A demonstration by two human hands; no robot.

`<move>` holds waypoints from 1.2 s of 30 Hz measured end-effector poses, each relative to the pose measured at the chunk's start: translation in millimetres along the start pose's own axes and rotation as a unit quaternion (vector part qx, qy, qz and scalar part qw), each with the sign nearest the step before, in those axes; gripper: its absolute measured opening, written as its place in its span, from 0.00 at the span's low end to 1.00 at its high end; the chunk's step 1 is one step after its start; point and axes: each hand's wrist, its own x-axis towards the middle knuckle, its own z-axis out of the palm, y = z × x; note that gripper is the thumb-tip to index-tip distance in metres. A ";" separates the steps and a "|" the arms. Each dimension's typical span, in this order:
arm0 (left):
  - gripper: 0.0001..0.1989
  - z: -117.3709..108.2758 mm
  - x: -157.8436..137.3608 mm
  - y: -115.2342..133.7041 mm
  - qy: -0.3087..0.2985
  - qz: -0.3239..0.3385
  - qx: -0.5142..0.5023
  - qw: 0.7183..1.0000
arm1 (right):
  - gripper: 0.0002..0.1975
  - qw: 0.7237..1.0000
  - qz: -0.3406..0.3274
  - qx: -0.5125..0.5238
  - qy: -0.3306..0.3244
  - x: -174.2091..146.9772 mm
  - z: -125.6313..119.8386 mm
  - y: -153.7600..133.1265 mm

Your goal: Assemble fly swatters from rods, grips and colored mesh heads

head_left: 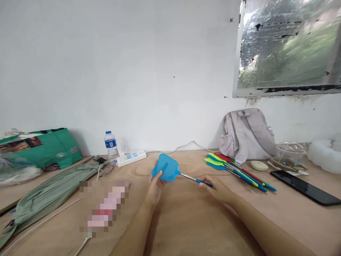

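Note:
A blue fly swatter (165, 168) with a perforated head and a thin metal shaft is held above the table between my two hands. My left hand (157, 185) grips the swatter's head, thumb in front and the other fingers behind it. The blue handle end lies in my right hand (213, 186), its fingers closed round it. To the right of my right hand lies a pile of fly swatters (239, 172) in blue, yellow-green and red, their heads toward the wall.
On the left are a green bag (64, 145), a grey-green cloth (53, 192), a water bottle (110, 144), a white power strip (131, 158) and a blurred-out pink object (106, 209) with a cable. A backpack (247, 133), phone (303, 186) and plastic cup (290, 153) stand or lie at right.

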 end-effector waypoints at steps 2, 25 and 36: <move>0.28 0.2 0.0 1.9 -0.015 -0.014 -0.010 1.000 | 0.11 1.000 0.015 0.025 -0.002 0.2 1.4 -0.7; 0.10 -11.9 4.3 0.4 0.026 -0.114 -0.125 0.985 | 0.13 0.999 0.034 -0.023 -0.001 -2.1 2.0 -7.4; 0.07 -9.8 5.3 -1.5 0.077 -0.193 -0.099 0.973 | 0.14 0.996 -0.001 -0.094 0.008 -5.1 1.8 -16.7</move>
